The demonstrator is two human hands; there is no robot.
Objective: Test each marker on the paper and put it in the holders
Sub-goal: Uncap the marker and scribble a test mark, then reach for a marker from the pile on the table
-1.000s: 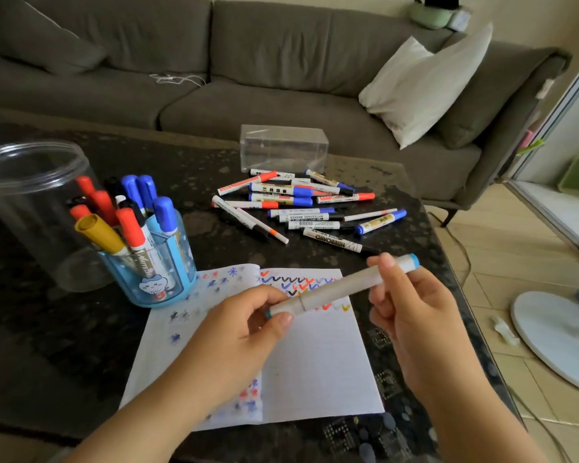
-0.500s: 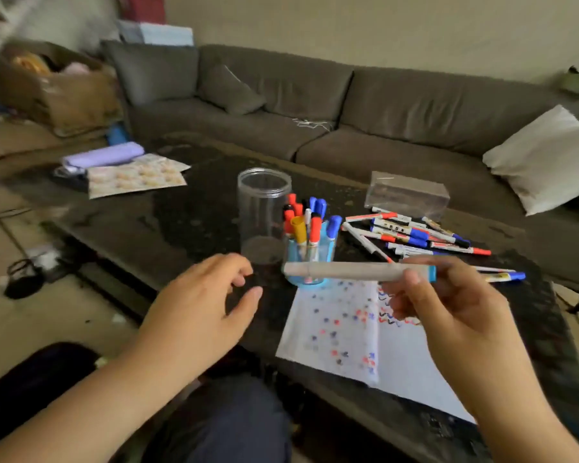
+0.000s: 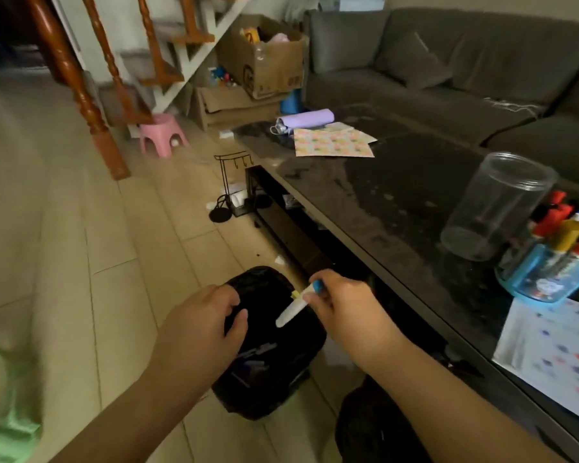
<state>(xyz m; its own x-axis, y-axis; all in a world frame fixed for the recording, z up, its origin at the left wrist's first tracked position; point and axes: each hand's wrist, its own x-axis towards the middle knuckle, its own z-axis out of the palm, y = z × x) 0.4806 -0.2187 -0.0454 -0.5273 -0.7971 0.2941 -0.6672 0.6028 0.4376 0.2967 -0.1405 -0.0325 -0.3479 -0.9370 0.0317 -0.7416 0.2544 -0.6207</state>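
My right hand (image 3: pixel 345 309) pinches a white marker with a blue end (image 3: pixel 296 307) and holds it tilted over a black-lined bin (image 3: pixel 274 372) on the floor. My left hand (image 3: pixel 201 325) hovers over the bin's left rim with loosely curled fingers and holds nothing. On the dark table at the right stands a blue holder (image 3: pixel 545 279) full of red, blue and yellow markers. Beside it is a clear round jar (image 3: pixel 495 208). The test paper (image 3: pixel 555 355), dotted with coloured marks, lies at the table's near right edge.
The dark coffee table (image 3: pixel 375 195) runs along the right, with patterned sheets (image 3: pixel 331 143) and a purple roll (image 3: pixel 306 118) at its far end. A grey sofa (image 3: pixel 448 61) stands behind. On the floor are a black wire stand (image 3: pixel 228 185), a pink stool (image 3: pixel 161 133) and cardboard boxes (image 3: pixel 264 61).
My view has swung left and down from the table to the floor bin. My right hand carried the marker over the bin. My left hand let go of the marker and now hovers.
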